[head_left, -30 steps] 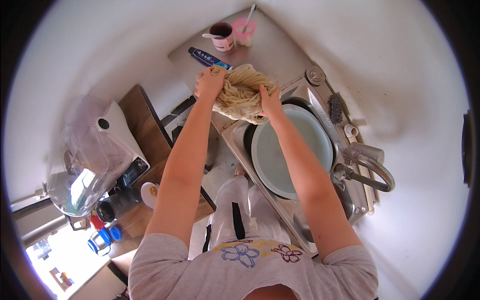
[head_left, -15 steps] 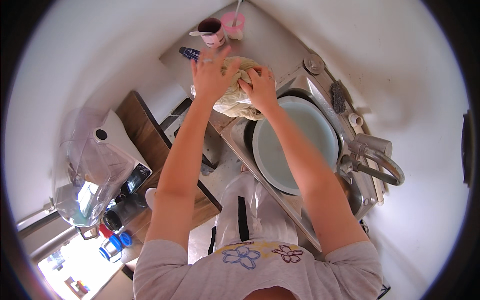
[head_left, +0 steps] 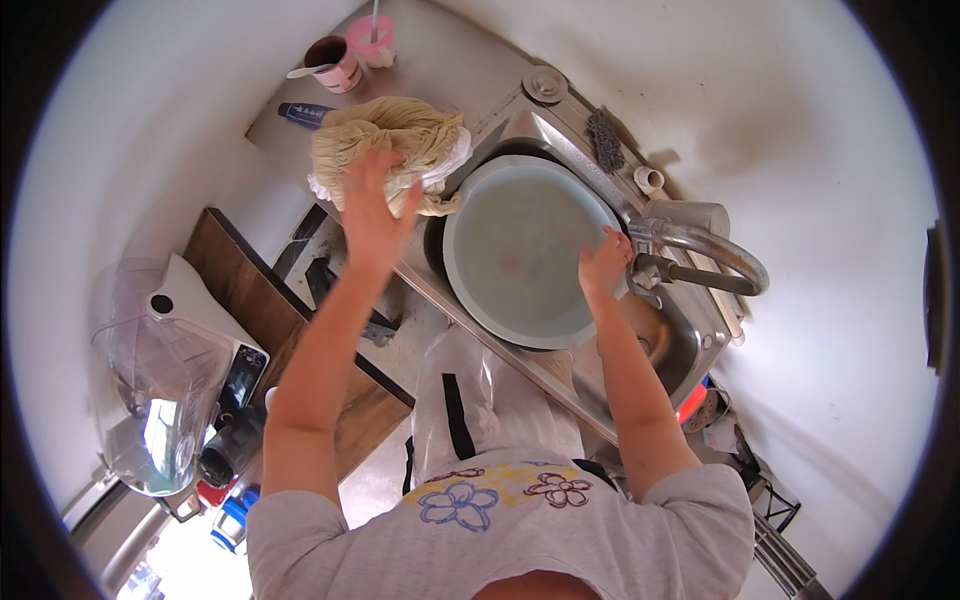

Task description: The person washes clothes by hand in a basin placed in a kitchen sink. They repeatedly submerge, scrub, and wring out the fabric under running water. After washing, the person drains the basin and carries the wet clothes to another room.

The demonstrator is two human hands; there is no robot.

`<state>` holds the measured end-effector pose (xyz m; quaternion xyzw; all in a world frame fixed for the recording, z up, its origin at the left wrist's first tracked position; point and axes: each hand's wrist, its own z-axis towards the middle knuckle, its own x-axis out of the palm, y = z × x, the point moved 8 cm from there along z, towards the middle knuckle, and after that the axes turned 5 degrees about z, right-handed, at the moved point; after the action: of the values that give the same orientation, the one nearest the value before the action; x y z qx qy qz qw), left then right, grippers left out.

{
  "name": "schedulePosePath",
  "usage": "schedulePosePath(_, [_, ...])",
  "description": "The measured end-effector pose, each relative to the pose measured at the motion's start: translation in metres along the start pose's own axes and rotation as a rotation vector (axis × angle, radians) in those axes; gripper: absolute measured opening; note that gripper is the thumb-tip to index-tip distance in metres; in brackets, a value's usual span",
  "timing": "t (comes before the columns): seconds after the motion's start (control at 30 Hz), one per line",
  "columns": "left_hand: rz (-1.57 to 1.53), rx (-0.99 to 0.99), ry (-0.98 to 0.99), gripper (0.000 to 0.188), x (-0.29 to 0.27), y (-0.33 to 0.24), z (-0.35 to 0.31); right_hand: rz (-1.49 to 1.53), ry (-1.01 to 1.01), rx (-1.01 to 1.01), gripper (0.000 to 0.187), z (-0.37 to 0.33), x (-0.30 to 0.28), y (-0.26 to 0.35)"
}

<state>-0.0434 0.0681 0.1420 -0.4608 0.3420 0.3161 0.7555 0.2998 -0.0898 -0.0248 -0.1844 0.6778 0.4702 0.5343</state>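
A wet bundle of cream and white cloth [head_left: 400, 130] lies on the steel counter left of the sink. My left hand [head_left: 375, 220] is over the near side of this bundle, fingers apart, grasping nothing. A pale blue-white round basin [head_left: 487, 318] sits in the sink with cloudy water in it. At the basin's right edge, close to the faucet, my right hand [head_left: 602, 265] has its fingers curled over the rim. Its fingertips are partly hidden there.
A curved metal faucet [head_left: 735, 262] arches at the sink's right. Behind the cloth stand a pink cup [head_left: 371, 45], a pink mug [head_left: 338, 70] with a spoon, and a dark tube [head_left: 303, 114]. A scrubber [head_left: 604, 140] lies by the wall. An appliance [head_left: 190, 350] stands left.
My right hand has left the cloth and moved right to the basin's rim. My left hand has drawn back toward me over the bundle. The whole view has shifted.
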Motion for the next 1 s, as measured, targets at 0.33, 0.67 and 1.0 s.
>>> schedulePosePath(0.33, [0.016,-0.439,0.542,0.06,0.142,0.035,-0.167,-0.087,0.023,0.185,0.035,0.025,0.05,-0.079])
schedulePosePath(0.67, [-0.027,-0.569,0.745,0.05,0.153,0.043,-0.153,-0.166,-0.019,0.113,0.039,0.028,0.059,-0.091])
schedulePosePath(1.0, [-0.288,-0.651,0.495,0.041,0.129,0.036,-0.143,0.088,-0.076,-0.065,0.038,0.029,0.041,-0.07])
